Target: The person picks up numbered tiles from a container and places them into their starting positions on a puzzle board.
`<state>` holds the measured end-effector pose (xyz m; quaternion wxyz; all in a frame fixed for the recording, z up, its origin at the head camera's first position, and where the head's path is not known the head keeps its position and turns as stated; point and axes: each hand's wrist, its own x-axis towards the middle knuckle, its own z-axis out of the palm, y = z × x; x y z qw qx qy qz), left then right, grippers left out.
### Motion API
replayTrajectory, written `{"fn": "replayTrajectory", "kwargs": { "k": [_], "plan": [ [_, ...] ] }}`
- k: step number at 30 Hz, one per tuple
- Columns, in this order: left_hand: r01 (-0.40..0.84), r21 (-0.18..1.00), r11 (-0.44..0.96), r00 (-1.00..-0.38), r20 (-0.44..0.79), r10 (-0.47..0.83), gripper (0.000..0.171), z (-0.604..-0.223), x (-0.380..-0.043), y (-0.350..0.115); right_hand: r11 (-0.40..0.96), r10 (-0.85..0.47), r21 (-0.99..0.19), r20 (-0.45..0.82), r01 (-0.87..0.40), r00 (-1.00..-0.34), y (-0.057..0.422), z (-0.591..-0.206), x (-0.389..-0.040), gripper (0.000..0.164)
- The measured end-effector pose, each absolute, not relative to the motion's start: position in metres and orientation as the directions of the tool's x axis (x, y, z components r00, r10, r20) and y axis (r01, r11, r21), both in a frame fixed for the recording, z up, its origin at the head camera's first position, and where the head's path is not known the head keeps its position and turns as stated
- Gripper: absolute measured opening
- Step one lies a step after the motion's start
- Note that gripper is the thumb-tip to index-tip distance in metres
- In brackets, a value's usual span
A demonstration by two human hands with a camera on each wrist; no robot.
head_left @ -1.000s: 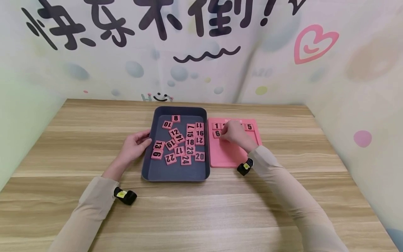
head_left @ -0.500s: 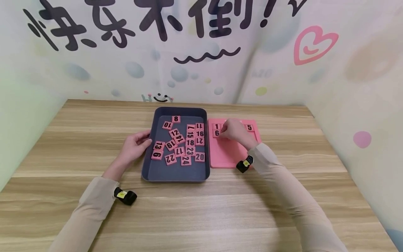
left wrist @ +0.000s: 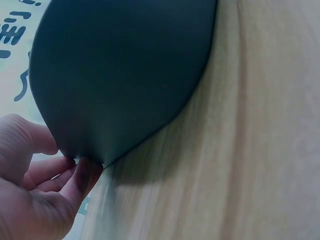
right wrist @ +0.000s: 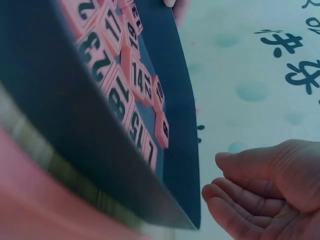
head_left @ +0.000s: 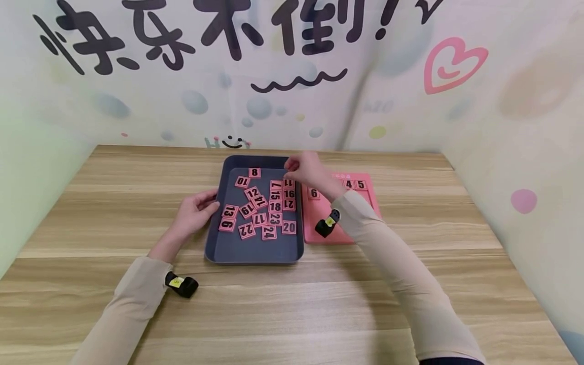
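Observation:
A dark grey tray (head_left: 255, 253) holds several loose pink number tiles (head_left: 275, 207). At its left side, my left hand (head_left: 193, 213) grips the tray wall; the left wrist view shows thumb and fingertips at the tray (left wrist: 120, 85). My right hand (head_left: 307, 170) hovers over the tray's far right corner, close above the 11 tile (head_left: 289, 183). In the right wrist view the right hand (right wrist: 265, 190) has loosely bent fingers, a gap between thumb and fingers, and nothing held. Right of the tray lies a pink board (head_left: 326, 218) with the 6 tile (head_left: 313, 193) under its top row, partly hidden by the right hand.
Tray and board lie side by side on a wood-grain table (head_left: 255, 314). A printed wall (head_left: 150, 111) rises behind the table's far edge. Near the tray's far end are the 8 tile (head_left: 254, 173) and the 10 tile (head_left: 243, 181).
My right hand has let go of the 6 tile, now set below the board's top row, and moved left and away over the tray's corner. The left hand stays in place.

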<state>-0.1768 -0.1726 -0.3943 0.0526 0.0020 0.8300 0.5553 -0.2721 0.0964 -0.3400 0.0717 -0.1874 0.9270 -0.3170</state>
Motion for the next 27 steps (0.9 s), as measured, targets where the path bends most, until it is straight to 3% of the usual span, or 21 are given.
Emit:
{"fn": "replayTrajectory", "kwargs": {
  "k": [19, 27],
  "plan": [
    [-0.045, 0.918, 0.394, -0.995, -0.078, 0.069, 0.043, -0.396, -0.177, -0.173, 0.849, -0.409, -0.448, -0.224, -0.279, -0.885, 0.054, -0.358, -0.292, 0.022],
    [-0.044, 0.919, 0.391, -0.995, -0.075, 0.064, 0.042, -0.397, -0.177, -0.174, 0.881, -0.386, -0.382, -0.244, -0.278, -0.89, 0.053, -0.359, -0.29, 0.016]
  ]
}}
